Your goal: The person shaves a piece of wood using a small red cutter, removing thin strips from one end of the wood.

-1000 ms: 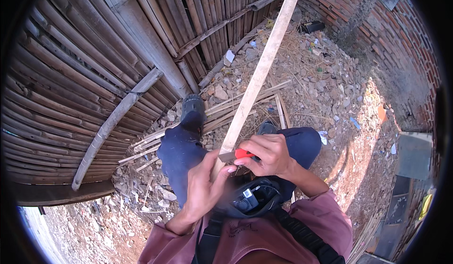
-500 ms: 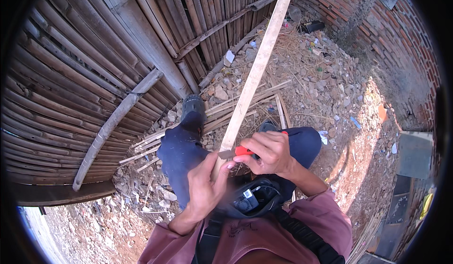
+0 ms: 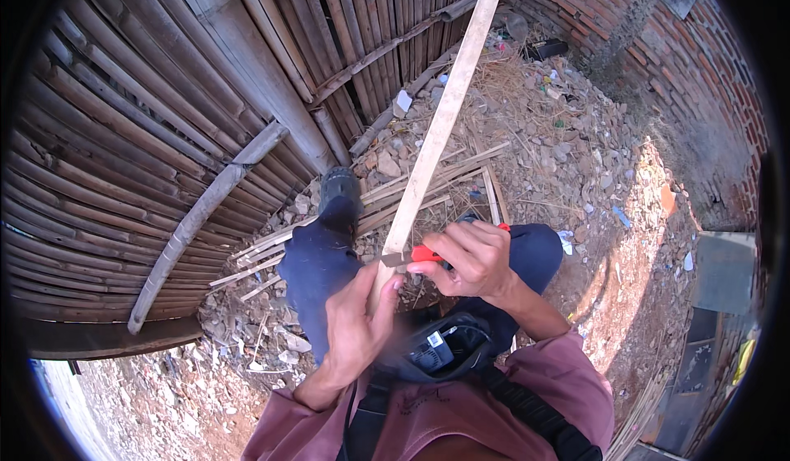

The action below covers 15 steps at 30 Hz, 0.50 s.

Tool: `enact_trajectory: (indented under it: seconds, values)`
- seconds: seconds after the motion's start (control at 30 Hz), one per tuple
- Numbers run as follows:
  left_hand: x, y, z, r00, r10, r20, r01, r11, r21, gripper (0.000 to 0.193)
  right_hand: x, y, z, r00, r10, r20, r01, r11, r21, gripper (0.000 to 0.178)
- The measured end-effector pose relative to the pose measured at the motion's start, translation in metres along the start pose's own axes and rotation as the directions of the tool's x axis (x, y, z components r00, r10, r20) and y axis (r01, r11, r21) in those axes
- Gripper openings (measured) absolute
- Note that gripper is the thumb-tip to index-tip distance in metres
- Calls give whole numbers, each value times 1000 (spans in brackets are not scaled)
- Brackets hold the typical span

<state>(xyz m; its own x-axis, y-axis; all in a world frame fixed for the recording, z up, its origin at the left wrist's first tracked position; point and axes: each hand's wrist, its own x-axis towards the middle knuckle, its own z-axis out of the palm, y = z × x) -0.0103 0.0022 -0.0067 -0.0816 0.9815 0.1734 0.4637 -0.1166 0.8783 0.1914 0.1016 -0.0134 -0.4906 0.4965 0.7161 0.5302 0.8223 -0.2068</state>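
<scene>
A long pale strip of wood or split bamboo (image 3: 440,132) slants up and away from me between my knees. My left hand (image 3: 360,317) is closed round its near end, thumb along one side. In my right hand (image 3: 473,255) is a red-handled utility knife (image 3: 424,253), fingers wrapped round the handle. Its wide grey blade lies across the strip, touching it just above my left fingers. My right thumb is close to the blade and the strip's edge. The strip's lowest end is partly hidden by my left hand.
Several thin strips (image 3: 387,202) lie on the rubble (image 3: 568,156) beyond my knees. A bamboo wall (image 3: 123,132) rises on the left, a brick wall (image 3: 699,74) on the right. An open black pouch (image 3: 444,350) sits at my waist. Grey panels (image 3: 724,272) stand at the right.
The knife blade has shifted slightly up along the strip with my right hand. The strip's far end has dipped a little to the left. My left hand keeps its hold.
</scene>
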Motion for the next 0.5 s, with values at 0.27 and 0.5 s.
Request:
enact_trajectory:
  seconds: [0.27, 0.5]
  values:
    - [-7, -16, -20, 972, -230, 38, 232, 971, -58, 25, 1, 77, -31, 806, 588, -61, -575, 804, 153, 24]
    - [1, -12, -7, 989, -102, 105, 116, 984, -138, 22, 5, 0, 2, 981, 156, 115, -184, 933, 308, 34]
